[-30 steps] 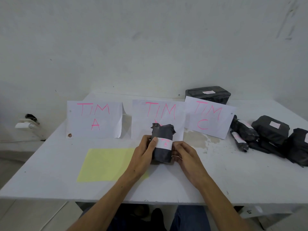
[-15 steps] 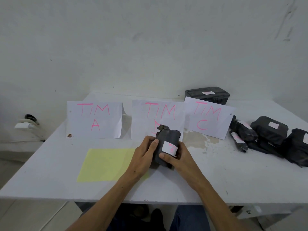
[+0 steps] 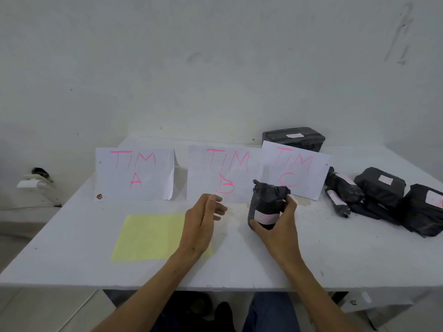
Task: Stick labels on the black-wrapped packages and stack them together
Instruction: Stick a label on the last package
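Left hand [image 3: 203,221] hangs loose and empty, fingers relaxed, over the yellow sheet [image 3: 148,237]. Right hand [image 3: 275,226] wraps around an upright black package [image 3: 266,202] with a white label [image 3: 266,215], in front of the TIM C sign [image 3: 297,171]. More labelled packages [image 3: 381,188] are piled far right on the white bench [image 3: 72,236].

White table [image 3: 72,259], yellow sheet [image 3: 146,238], paper signs TIM A [image 3: 135,173], B [image 3: 224,174], C [image 3: 296,172]

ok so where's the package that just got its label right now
In the head view, the labelled package is right of centre, held upright in the right hand, in front of the TIM C sign.
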